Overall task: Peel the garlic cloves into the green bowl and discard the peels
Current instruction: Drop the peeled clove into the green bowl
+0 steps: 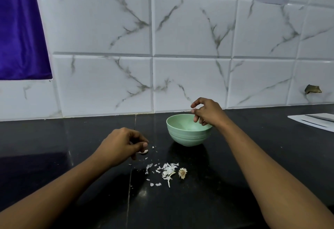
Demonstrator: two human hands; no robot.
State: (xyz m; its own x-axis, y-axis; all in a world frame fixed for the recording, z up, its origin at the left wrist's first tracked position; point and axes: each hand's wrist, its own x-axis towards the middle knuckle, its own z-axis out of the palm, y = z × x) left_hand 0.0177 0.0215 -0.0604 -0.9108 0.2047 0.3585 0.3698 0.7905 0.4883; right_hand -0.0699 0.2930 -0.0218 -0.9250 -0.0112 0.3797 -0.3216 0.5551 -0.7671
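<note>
Garlic clove (144,152), small and pale, lies on the black worktop (72,138), a little left of the middle, and your left hand (121,145) partly hides it. The fingers of this hand are curled downward over the clove and the thumb tip is just above it. I cannot tell whether the hand already pinches the clove or only touches it.

To the right of the clove, nearer to the back edge of the worktop, stands the green bowl (188,136), upright. Its near wall hides the bottom, so you cannot see what is inside. Your right hand (207,113) hangs over the right part of the bowl's rim. The fingers are loosely bent and spread, some of them pointing down into the bowl, and they hold nothing that can be seen.

Toward the front edge from the bowl lies a loose heap of white peels (168,171), with small flakes scattered to the left of it and toward the clove. Just beside the heap, on its right, lies a dry brownish root end (182,172) of the garlic head.

Far to the right, near the back edge, a white board (307,122) lies flat with a long grey thing on it, cut off by the picture's border. Behind the worktop rises a wall of white marble-pattern tiles (189,29), which has a broken hole (313,89) low on the right. A purple cloth (19,29) hangs at the upper left.
</note>
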